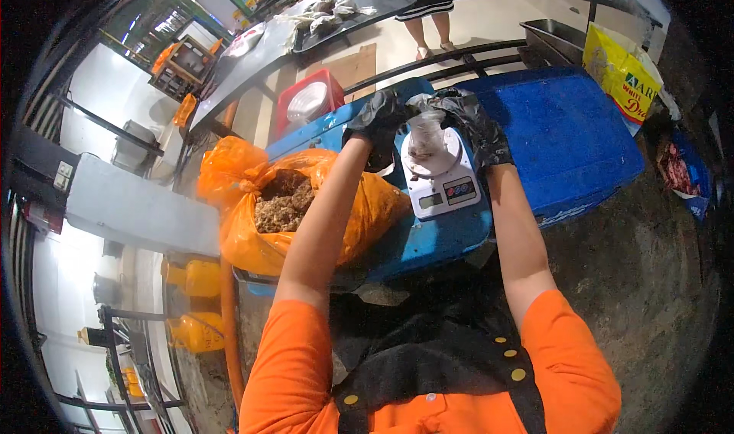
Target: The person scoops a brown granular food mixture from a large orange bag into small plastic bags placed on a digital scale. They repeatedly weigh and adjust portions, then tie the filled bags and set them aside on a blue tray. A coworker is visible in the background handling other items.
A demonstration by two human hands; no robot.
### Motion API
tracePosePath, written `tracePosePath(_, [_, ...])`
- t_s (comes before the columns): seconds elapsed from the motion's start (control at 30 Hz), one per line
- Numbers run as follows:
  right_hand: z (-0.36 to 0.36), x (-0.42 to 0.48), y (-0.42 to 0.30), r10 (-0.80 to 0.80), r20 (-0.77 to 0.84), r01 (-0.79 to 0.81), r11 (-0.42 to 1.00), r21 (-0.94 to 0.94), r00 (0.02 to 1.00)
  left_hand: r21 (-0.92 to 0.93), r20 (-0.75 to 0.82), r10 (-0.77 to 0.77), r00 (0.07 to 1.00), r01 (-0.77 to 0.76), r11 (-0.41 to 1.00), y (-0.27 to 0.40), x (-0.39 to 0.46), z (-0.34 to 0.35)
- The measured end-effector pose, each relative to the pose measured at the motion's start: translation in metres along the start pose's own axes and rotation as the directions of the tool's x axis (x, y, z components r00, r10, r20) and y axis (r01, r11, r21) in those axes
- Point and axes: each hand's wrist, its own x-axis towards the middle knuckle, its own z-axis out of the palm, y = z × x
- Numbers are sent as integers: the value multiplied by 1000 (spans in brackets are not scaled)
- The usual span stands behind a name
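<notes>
Both my hands wear black plastic gloves. My left hand (pixel 378 119) and my right hand (pixel 467 119) are at the top of a small clear plastic bag (pixel 427 139) with some brownish filling low in it. My right hand grips the bag's upper part; the left hand's fingers are at its mouth, their hold partly hidden by the glove. The bag is over the round plate of a white digital kitchen scale (pixel 438 199), which stands on a blue lid (pixel 418 245). Left of the scale lies an orange plastic bag (pixel 367 222), open over a brown crumbly mass (pixel 284 207).
A blue cooler box (pixel 565 142) adjoins on the right, with a yellow printed sack (pixel 619 78) behind. A red basket (pixel 281 113) holds white lids or plates. Filled small bags (pixel 327 21) lie on a tray on the metal table. A person's legs (pixel 430 33) show beyond.
</notes>
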Motion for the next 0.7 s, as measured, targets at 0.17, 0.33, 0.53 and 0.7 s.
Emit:
tracePosePath(0.17, [6, 1, -94, 84, -56, -92, 981, -173, 995, -75, -250, 224, 942, -249, 966, 4, -37, -9])
tracePosePath(0.33, [3, -1, -105, -73, -159, 16, 943, -333, 985, -167, -284, 76, 956, -127, 978, 57, -52, -15])
tracePosePath(0.53, [10, 13, -126, -110, -244, 121, 992, 32, 964, -386, -489, 73, 869, -291, 875, 78, -66, -25])
tracePosePath(0.7, [6, 5, -74, 56, -56, -78, 826, -558, 997, -129, -437, 260, 861, -346, 929, 37, -38, -2])
